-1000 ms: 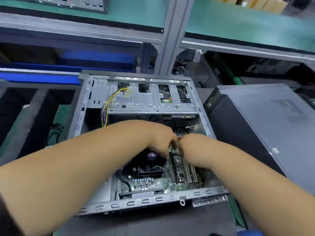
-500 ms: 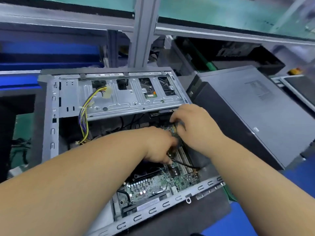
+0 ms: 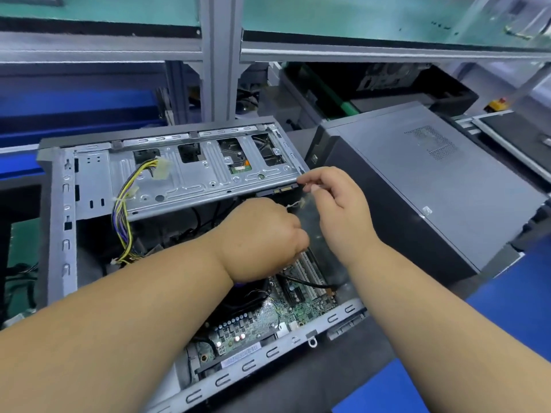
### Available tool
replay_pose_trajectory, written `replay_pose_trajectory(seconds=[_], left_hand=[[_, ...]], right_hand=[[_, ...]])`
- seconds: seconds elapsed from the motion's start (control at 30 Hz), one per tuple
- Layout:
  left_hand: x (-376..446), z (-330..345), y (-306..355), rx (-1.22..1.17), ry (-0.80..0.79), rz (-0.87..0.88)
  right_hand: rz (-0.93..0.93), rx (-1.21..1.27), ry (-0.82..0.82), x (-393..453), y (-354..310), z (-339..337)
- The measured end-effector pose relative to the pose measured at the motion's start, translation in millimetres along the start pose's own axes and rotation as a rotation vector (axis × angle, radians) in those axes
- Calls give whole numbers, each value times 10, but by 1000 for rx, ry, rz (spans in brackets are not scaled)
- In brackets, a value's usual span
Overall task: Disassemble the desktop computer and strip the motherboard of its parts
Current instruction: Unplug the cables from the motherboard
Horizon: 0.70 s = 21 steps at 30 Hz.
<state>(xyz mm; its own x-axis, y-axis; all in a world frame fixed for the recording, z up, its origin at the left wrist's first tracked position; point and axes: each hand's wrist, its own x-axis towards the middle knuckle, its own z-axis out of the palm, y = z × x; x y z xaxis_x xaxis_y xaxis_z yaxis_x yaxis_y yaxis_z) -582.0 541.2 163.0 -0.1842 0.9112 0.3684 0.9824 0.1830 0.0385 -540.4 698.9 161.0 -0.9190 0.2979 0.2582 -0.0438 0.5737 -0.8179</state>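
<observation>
Open grey steel desktop case (image 3: 59, 204) lies on its side on the desk, green motherboard (image 3: 268, 320) bared at its near wall. Since a moment ago my right hand (image 3: 337, 210) has risen clear of the white memory slots (image 3: 310, 272), fingers pinching a blurred dark memory stick (image 3: 310, 219) above them. Left hand (image 3: 262, 239) is curled beside the slots, its grip hidden; one module looks freed.

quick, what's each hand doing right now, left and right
Left hand: fingers curled down inside the open computer case; what they hold is hidden.
Right hand: pinching the top edge of a blurred dark card raised above the motherboard.
</observation>
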Motion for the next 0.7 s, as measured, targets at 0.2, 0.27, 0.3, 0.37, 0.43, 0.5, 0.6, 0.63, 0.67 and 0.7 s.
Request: replay_pose_trajectory(seconds=[0.2,0.27,0.3,0.37,0.43,0.5,0.6,0.63,0.67,0.7], left_hand=[[6,21,101,84,3,38],[27,58,112,92,-16,39],[42,77,119,66,-31,27],[68,141,134,-56,-58,-31],[98,224,143,-137,-154,-150],[127,326,152,-139,-280,-227],[193,433,209,-118,-395,-250],[213,458,232,-138,-436,-269],[239,483,258,-172,-476,-292],[268,511,285,-210,-520,-320]], right_hand=[[137,164,9,32,52,-38],[172,217,-2,44,64,-62],[192,244,-16,52,72,-78],[235,300,-56,82,89,-109],[266,371,-82,121,115,-137],[274,426,-89,145,142,-162],[273,483,-83,147,186,-175],[270,474,-83,143,202,-172],[267,459,-84,140,215,-167],[264,449,-85,140,224,-164]])
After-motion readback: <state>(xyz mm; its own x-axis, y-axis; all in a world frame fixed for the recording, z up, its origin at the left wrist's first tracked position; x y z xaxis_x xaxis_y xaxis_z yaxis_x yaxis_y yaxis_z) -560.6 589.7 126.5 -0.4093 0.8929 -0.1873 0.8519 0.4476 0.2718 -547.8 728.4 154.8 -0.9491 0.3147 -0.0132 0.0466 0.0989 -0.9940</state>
